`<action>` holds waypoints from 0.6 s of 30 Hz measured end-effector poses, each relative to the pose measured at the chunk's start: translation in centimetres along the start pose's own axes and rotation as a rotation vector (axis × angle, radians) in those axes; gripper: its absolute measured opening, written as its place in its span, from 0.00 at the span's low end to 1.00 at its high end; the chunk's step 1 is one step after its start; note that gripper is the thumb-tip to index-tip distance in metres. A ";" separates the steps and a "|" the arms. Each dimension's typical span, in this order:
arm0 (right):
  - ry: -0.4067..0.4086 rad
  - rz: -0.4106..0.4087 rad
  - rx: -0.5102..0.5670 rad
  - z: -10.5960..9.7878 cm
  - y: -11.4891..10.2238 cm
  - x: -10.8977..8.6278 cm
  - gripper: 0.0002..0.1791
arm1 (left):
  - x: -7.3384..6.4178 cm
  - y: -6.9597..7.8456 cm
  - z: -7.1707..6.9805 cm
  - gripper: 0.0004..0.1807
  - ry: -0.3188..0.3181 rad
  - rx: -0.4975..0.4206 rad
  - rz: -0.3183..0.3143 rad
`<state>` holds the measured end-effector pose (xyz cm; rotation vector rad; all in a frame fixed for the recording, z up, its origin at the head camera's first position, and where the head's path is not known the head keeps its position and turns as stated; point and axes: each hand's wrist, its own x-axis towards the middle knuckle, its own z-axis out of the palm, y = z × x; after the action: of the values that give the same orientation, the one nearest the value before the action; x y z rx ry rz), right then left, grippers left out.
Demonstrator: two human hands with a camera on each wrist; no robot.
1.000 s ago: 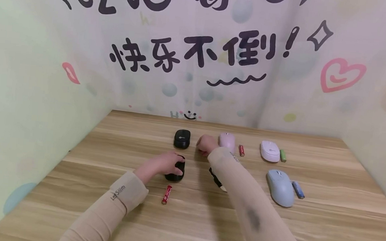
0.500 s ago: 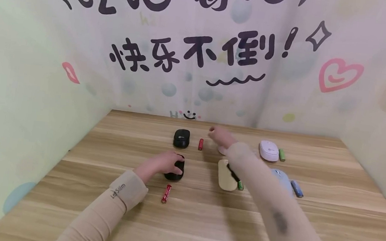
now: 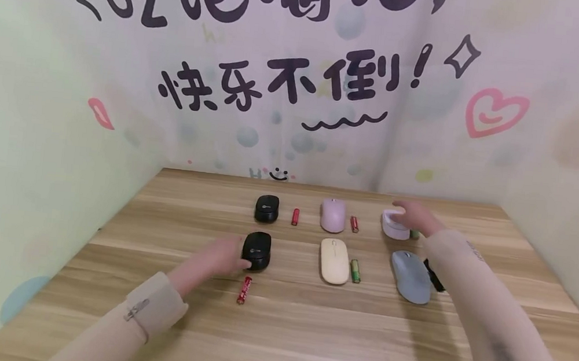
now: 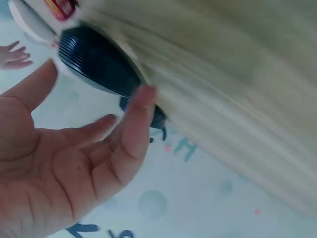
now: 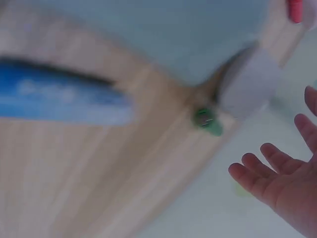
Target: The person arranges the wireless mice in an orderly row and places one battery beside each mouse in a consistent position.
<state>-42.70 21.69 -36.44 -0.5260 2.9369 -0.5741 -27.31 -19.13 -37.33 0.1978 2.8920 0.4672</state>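
Observation:
My left hand (image 3: 216, 258) is just left of the nearer black computer mouse (image 3: 256, 250). In the left wrist view its fingers are loosely bent with nothing in them, and the black mouse (image 4: 96, 59) lies beyond them; whether a fingertip touches it I cannot tell. A red battery (image 3: 244, 290) lies in front of that mouse. At the back right, my right hand (image 3: 417, 216) is above the white mouse (image 3: 395, 225), partly covering it. The right wrist view shows its fingers (image 5: 252, 181) spread and holding nothing. A green battery (image 5: 203, 118) lies beside the white mouse.
Another black mouse (image 3: 267, 208), a red battery (image 3: 295, 216), a pink mouse (image 3: 333, 215) and a second red battery (image 3: 355, 224) stand behind. Nearer are a cream mouse (image 3: 334, 260), a green battery (image 3: 355, 271) and a blue mouse (image 3: 411, 277). A blue battery (image 5: 59, 94) lies on the table.
My right hand has moved right, from beside the back red battery, past the pink mouse, to the white mouse. My left hand has drawn back leftward off the nearer black mouse.

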 end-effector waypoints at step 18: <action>-0.070 0.045 0.022 1.3 1.3 -2.2 0.35 | -4.6 2.0 2.4 0.10 -0.145 -0.170 0.044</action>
<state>-40.81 23.14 -38.02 -0.4662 2.8650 -0.5694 -22.12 -17.30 -38.08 0.2573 2.6946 0.6733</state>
